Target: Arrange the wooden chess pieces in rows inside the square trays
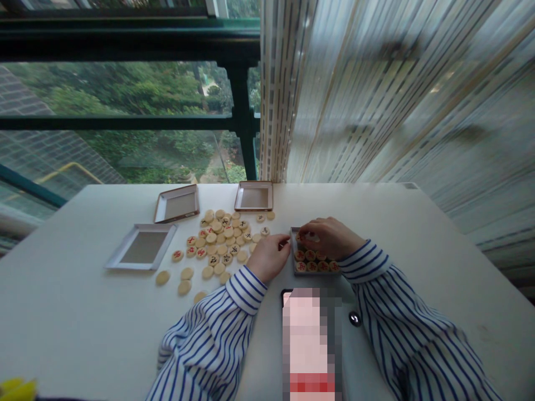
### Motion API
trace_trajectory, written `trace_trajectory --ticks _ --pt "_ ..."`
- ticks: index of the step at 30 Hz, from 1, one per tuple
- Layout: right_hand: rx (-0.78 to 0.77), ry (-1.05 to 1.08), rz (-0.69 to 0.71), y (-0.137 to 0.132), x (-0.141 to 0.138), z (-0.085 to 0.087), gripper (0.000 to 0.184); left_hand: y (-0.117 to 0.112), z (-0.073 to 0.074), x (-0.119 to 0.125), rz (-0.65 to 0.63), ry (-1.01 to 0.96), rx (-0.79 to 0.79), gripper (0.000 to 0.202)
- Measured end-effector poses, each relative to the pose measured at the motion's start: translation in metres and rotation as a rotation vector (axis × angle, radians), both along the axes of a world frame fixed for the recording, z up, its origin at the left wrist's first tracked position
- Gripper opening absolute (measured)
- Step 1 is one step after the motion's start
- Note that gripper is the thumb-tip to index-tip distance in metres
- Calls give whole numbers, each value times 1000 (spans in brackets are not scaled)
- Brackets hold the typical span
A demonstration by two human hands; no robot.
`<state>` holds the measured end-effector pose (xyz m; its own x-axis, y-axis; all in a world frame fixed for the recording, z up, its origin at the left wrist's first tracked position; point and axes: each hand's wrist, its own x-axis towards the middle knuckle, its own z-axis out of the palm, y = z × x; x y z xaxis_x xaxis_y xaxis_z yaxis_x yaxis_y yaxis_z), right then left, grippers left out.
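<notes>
Head view: box (314, 273) mouth-up, front edge crosswise, long axis unclear

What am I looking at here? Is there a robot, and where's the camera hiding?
No robot here! These are a person's own two bare hands in striped sleeves. The camera sits on their head, so this one picture looks forward and down. On the white table lie many round pieces, some marked red or black, and three shallow trays. The right hand reaches over a small box with red-marked pieces inside. The left hand is beside that box. Whether either hand grips anything is hard to tell.
</notes>
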<state>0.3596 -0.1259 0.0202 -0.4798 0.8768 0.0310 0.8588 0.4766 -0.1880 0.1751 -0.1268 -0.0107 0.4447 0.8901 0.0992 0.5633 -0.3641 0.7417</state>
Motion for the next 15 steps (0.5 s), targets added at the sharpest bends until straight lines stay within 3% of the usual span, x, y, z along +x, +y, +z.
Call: trace_trajectory --ticks 15 --pt "-37 -106 -11 3 -3 -14 27 -1 -2 2 -24 70 -62 31"
